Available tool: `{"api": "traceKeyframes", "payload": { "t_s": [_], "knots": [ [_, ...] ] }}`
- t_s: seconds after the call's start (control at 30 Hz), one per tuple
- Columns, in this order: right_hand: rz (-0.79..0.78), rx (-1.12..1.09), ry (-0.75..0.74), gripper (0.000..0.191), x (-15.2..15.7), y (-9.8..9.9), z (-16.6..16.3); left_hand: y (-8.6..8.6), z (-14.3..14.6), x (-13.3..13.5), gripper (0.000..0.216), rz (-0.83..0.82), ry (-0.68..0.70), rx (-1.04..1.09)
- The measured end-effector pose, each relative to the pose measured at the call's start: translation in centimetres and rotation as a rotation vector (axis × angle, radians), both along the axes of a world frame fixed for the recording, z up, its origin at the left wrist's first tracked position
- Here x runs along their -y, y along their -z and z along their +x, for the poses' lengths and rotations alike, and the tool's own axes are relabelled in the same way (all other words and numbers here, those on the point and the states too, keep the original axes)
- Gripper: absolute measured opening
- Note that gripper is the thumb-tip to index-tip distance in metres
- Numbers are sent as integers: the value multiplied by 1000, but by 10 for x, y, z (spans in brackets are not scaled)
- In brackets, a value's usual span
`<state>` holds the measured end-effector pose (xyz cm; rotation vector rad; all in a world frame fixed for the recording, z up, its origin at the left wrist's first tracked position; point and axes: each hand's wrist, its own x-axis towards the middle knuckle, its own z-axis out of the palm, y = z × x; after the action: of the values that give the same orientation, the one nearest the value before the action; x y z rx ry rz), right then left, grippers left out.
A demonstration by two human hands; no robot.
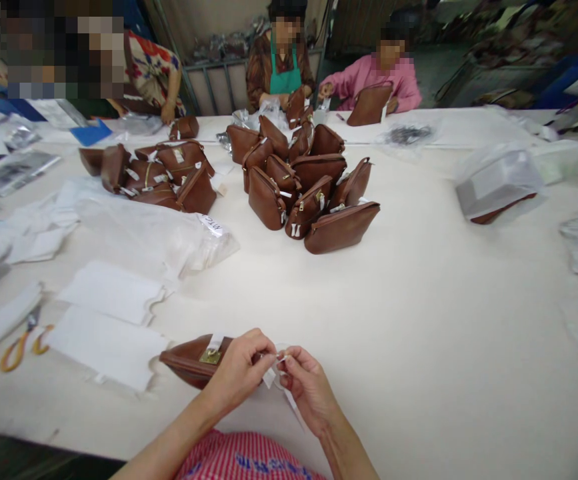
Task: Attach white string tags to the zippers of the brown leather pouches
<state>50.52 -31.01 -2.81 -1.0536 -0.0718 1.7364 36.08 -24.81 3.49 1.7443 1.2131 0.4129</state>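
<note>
Seemingly midway: the left grip (245, 361) and right grip (309, 383) both pinch a thin white strip (280, 357), not yet let go. Just left, partly behind the left grip, lies a brown bag (189, 362), white paper (216, 341) already at its clasp (211, 355). Well beyond both, grouped bags (343, 228) stand; whether finished, I cannot tell.

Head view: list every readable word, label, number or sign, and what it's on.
Nothing reads with certainty:
Clear plastic bag: dark lettering, perhaps "NTC", too blurred to confirm.
Red-striped apron: blue lettering, upside down, unreadable.
White tab on the nearest brown handbag: no text readable.
</note>
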Motion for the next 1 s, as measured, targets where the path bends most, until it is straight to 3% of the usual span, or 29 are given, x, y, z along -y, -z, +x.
{"api": "traceKeyframes", "payload": {
  "t_s": [0.13,0.4,1.0],
  "knots": [
    [-31,-62,3,36,0,1,-2,3,3,1,15,0,44,-97],
    [21,56,-10,34,-2,1,-7,5,4,-1,15,-50,44,-146],
    [51,180,-74,31,-1,2,-6,8,4,1,14,42,126,-265]
  ]
}}
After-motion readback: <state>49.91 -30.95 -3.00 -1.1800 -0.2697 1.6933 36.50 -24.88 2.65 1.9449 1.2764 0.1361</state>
